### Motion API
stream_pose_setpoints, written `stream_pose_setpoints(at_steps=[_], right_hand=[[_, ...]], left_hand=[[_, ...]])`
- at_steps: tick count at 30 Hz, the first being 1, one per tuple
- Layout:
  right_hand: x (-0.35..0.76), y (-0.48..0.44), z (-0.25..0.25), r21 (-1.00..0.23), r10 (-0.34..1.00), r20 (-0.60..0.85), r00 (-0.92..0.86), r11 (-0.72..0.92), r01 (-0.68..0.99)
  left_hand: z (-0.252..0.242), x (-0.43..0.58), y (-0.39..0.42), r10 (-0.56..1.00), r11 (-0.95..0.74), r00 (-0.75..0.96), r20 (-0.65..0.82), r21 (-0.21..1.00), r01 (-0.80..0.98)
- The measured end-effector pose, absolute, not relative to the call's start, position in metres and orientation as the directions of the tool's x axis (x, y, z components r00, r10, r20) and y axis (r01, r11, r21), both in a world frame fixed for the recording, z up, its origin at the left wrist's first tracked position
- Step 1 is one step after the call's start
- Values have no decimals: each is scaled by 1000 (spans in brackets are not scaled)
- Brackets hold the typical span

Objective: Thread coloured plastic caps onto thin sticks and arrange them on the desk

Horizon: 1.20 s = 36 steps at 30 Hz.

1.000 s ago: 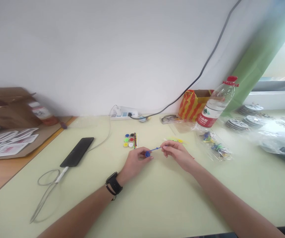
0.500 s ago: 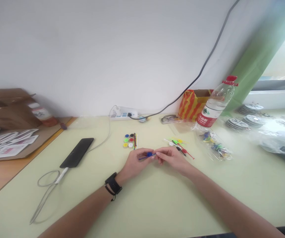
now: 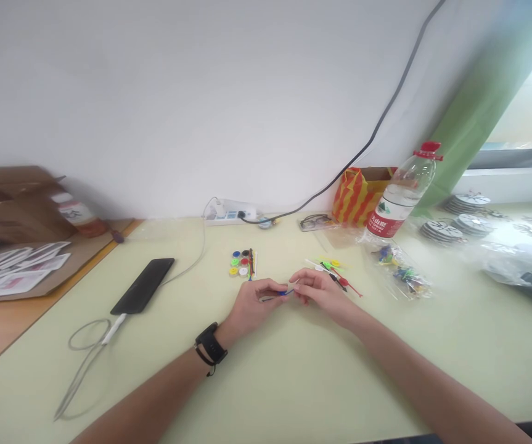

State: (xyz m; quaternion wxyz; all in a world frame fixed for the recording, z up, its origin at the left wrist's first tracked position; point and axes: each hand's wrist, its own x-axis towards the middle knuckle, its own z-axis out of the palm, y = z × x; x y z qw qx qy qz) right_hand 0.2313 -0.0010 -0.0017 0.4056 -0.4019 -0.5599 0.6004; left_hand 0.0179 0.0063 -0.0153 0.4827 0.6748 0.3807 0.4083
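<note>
You pinch the blue stick [image 3: 283, 293] between your left hand [image 3: 253, 303] and right hand [image 3: 322, 292]. Both are closed on it, fingertips almost meeting, low over the table [image 3: 293, 382], well left of the water bottle [image 3: 402, 198]. Loose red and green sticks [image 3: 339, 277] lie just beside your right hand, toward the bottle. The coloured caps [image 3: 241, 262] lie further left of the bottle. Wide table surface reaches to the near edge.

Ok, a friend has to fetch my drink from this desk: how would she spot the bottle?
Follow the pale green table's far edge rightwards towards the green curtain. The clear plastic bottle stands beside a red-and-yellow striped bag; it alone is tall and transparent, with a red cap and red label.
</note>
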Motion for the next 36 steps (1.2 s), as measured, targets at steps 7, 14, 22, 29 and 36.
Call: stream_pose_setpoints(at_steps=[7,14,22,29,36], right_hand=[[232,0,-2,-997,940,-51,-337,-69,-44],[235,2,-6,-995,955,-52,-291,-76,-72],[235,4,-9,-951,945,196,-261,248,185],[232,-7,-5,-939,934,225,-277,284,195],[234,-2,-1,-954,933,128,-335,209,217]], left_hand=[[-14,18,6,890,-266,407,203,958,104],[-9,19,7,848,-225,504,161,972,68],[-19,15,16,901,-157,413,132,987,26],[-19,13,18,908,-117,402,115,993,-18],[-20,13,19,926,-110,362,103,994,-1]])
